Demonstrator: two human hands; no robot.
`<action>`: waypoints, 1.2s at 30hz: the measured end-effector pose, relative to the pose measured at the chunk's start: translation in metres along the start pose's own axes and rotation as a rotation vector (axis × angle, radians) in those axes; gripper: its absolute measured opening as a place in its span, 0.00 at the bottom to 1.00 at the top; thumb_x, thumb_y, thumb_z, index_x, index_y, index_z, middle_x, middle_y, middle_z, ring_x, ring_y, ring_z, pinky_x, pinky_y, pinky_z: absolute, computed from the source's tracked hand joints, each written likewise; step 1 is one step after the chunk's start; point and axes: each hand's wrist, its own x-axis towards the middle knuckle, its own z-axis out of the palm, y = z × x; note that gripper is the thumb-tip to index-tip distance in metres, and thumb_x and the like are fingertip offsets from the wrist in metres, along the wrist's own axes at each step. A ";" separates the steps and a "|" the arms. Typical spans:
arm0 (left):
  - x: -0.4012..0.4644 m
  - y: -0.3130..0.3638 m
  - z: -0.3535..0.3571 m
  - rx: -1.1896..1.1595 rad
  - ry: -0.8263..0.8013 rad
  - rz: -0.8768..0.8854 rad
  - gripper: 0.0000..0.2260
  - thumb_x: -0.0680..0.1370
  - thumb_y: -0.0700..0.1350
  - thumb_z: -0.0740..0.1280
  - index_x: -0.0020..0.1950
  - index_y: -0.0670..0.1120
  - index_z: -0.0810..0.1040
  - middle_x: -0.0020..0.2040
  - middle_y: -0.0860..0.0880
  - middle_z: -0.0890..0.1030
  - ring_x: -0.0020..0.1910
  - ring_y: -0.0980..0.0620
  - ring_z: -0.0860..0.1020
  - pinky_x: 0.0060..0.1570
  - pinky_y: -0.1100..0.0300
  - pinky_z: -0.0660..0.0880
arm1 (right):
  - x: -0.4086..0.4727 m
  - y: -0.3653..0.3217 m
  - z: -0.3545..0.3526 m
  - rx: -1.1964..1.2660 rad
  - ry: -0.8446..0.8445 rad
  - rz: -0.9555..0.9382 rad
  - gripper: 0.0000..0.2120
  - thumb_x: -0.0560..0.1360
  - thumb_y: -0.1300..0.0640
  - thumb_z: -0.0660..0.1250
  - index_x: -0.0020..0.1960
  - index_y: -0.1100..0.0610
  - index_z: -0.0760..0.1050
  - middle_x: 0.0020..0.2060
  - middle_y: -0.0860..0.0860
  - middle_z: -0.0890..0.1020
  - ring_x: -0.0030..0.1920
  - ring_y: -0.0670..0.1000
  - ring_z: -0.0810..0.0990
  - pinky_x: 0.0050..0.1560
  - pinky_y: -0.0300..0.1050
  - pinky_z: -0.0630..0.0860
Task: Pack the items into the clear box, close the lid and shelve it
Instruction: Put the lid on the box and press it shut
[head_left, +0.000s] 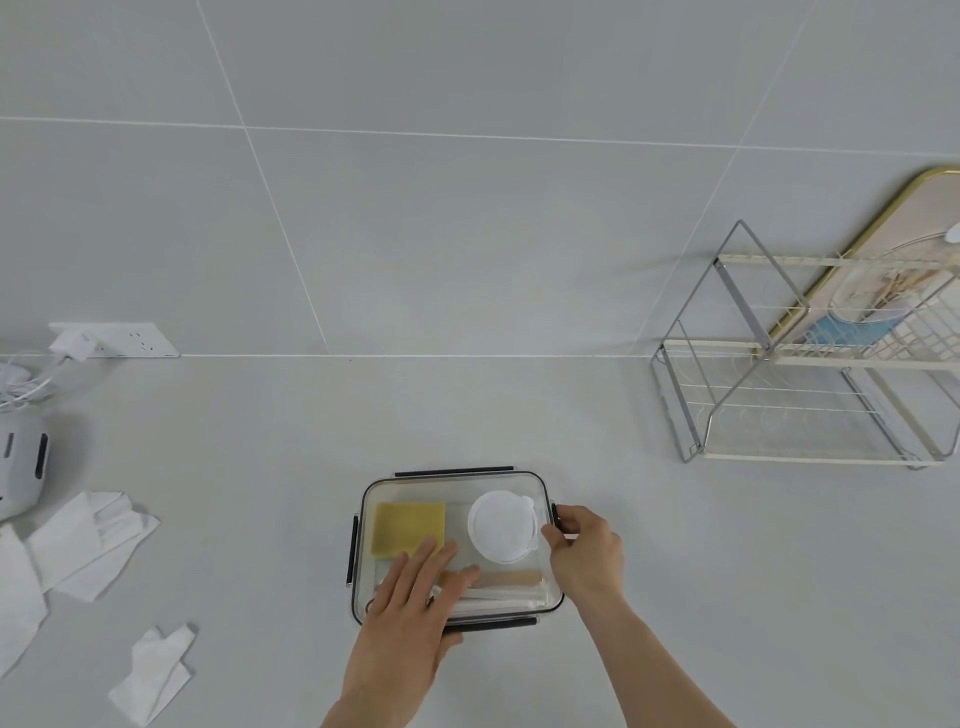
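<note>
Left hand (415, 597): laid flat, palm down, fingers extended and slightly spread, pressed on the near-left part of the lid (457, 499) of the clear box (550, 597); nothing is grasped. Right hand (584, 545): curled at the box's right edge, thumb and fingers closed on the dark side latch (556, 515). Both forearms are extended from the bottom edge. Contents seen through the lid: yellow sponge (409, 527) at left, round white container (503, 526) at right, wooden sticks (506, 577) along the near side. The box is set on the white counter (675, 571), centre-front. Wire rack (800, 405): well apart, far right. Crumpled white tissues (88, 545): at left.
</note>
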 end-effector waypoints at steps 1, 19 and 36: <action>0.001 0.001 0.000 0.001 -0.008 -0.001 0.31 0.68 0.55 0.77 0.70 0.56 0.73 0.74 0.51 0.71 0.75 0.46 0.66 0.69 0.46 0.58 | 0.000 0.000 0.000 -0.005 -0.001 -0.003 0.12 0.76 0.60 0.70 0.59 0.55 0.81 0.44 0.47 0.83 0.48 0.53 0.83 0.49 0.43 0.73; 0.072 -0.043 -0.044 -0.081 0.285 -0.296 0.27 0.78 0.62 0.49 0.73 0.53 0.68 0.73 0.53 0.71 0.74 0.49 0.65 0.75 0.51 0.57 | 0.013 -0.016 0.005 -0.415 0.005 -0.461 0.30 0.79 0.42 0.62 0.78 0.49 0.62 0.78 0.50 0.64 0.77 0.52 0.62 0.72 0.47 0.66; 0.111 -0.056 -0.016 0.003 0.140 -0.374 0.20 0.80 0.58 0.49 0.66 0.56 0.72 0.59 0.57 0.78 0.62 0.51 0.73 0.69 0.51 0.63 | 0.038 -0.033 0.071 -0.673 -0.015 -0.764 0.24 0.83 0.43 0.50 0.70 0.55 0.71 0.58 0.50 0.81 0.62 0.55 0.76 0.72 0.56 0.67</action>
